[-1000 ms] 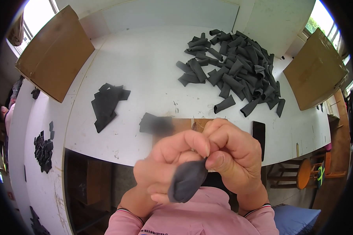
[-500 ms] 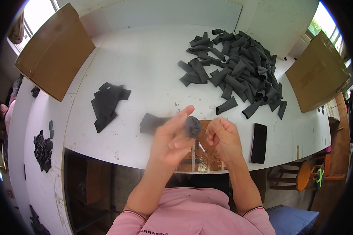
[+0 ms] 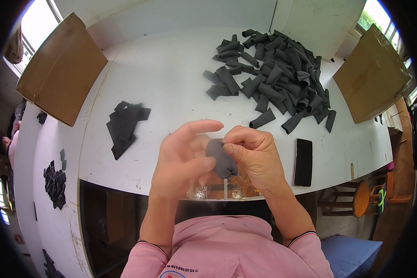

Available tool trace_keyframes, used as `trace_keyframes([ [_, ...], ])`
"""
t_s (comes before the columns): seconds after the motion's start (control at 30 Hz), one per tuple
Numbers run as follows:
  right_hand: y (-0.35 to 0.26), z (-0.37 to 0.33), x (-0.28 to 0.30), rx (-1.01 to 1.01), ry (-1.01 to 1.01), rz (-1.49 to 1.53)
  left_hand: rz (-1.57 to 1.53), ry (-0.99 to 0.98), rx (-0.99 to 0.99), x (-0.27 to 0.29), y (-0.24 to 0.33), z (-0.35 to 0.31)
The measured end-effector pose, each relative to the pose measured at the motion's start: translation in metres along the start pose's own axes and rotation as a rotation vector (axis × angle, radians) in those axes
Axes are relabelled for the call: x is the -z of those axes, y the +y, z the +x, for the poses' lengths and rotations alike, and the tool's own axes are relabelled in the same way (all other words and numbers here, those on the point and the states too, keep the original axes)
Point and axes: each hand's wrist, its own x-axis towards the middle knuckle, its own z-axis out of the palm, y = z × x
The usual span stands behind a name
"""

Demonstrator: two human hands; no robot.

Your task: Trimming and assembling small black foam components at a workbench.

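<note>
A small dark grey fabric tube point(image 3: 223, 160) sits in front of me, at the top of a thin upright rod point(image 3: 226, 187) by the table's front edge. My right hand point(image 3: 257, 155) pinches its upper edge between thumb and fingers. On the other side my left hand point(image 3: 180, 155) has its fingers apart and slightly blurred, the index finger stretched out. Its thumb tip touches the fabric's left edge. Behind both hands, a brown board point(image 3: 250, 185) set at the table edge is partly covered.
Many similar tubes form a pile point(image 3: 282, 74) at the back right of the white table point(image 3: 162, 69). Flat dark fabric pieces point(image 3: 124, 125) lie to the left. A black phone point(image 3: 303, 162) rests on the right. Cardboard boxes point(image 3: 62, 69) stand at both sides; a wooden stool point(image 3: 360, 204) is lower right.
My right hand, earlier a loose fist beside the fabric, has moved left and now pinches it. The fabric tilts toward me. The grey piece beside my left hand is now hidden behind it.
</note>
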Motion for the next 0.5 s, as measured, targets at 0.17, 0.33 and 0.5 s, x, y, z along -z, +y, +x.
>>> trace_keyframes([
  [0.17,0.006,-0.001,-0.014,0.41,0.185,-0.368,0.367,0.242,-0.072,-0.024,0.002,-0.017],
  [0.33,0.011,-0.005,-0.018,0.483,0.202,-0.462,0.727,0.318,-0.211,-0.027,-0.005,-0.026],
  [0.5,-0.009,-0.019,-0.016,0.45,0.187,-0.288,0.449,0.037,-0.314,-0.019,0.001,-0.026],
])
